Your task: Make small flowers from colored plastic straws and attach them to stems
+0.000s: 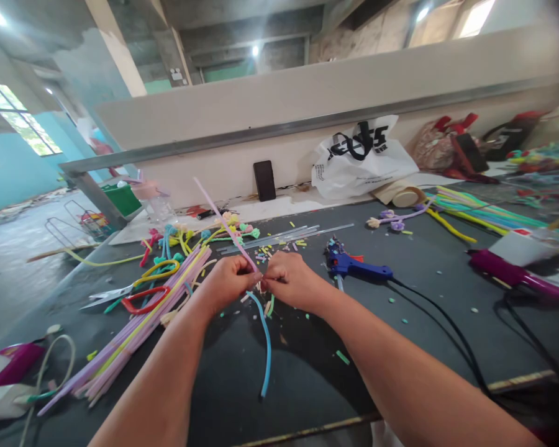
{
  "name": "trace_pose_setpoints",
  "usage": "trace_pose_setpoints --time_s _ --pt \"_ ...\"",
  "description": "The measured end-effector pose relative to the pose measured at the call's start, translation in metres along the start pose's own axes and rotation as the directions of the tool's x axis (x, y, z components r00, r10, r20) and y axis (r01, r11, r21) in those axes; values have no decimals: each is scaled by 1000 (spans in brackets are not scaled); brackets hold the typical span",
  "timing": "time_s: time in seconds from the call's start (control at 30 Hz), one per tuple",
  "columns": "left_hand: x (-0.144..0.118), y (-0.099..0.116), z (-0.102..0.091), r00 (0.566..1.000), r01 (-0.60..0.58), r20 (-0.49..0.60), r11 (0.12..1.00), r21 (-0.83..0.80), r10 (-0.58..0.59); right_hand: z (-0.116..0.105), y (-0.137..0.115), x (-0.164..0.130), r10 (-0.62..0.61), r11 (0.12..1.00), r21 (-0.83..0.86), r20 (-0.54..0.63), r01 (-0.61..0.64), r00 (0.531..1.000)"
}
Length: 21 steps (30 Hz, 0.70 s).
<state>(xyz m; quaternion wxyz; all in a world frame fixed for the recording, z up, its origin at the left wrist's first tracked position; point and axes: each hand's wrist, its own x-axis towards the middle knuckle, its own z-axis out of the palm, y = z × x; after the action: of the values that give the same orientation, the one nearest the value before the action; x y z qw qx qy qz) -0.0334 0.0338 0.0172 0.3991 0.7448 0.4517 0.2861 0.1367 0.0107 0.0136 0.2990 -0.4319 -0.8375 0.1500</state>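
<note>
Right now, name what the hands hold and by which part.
The left hand pinches a pinkish stick by its lower part; what the right hand grips is hidden.

- The left forearm (170,363) and the right forearm (395,351) are extended forward, bare, and angled inward.
- The left hand (229,284) is held with thumb and index finger pinched.
- The right hand (292,279) is curled, its fingers folded inward.
- Both hands are positioned close together, thumb tips adjacent.
</note>
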Motion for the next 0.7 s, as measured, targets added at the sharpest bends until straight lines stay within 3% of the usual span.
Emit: trace_pose_setpoints --time_s 0.13,0.27,0.37,0.47,0.57,0.7 --pt "-2 4 2 982 187 37 976 -113 -184 8 -7 -5 -232 909 -368 -60 195 971" --pt "-2 7 4 945 327 69 923 -203 -320 12 -11 -8 -301 864 -437 -48 251 952" --pt "-1 6 5 966 258 64 941 -220 -250 9 -6 -6 -209 924 -346 -102 162 973" --pt "2 2 7 992 129 30 963 -237 -125 -1 3 -1 7 993 -114 -116 -20 993" --pt "4 -1 9 998 54 -26 985 -163 -59 -11 8 3 178 983 59 -27 -176 984" --pt "3 0 9 997 -7 -71 1000 15 8 -14 7 4 251 959 109 112 -263 961"
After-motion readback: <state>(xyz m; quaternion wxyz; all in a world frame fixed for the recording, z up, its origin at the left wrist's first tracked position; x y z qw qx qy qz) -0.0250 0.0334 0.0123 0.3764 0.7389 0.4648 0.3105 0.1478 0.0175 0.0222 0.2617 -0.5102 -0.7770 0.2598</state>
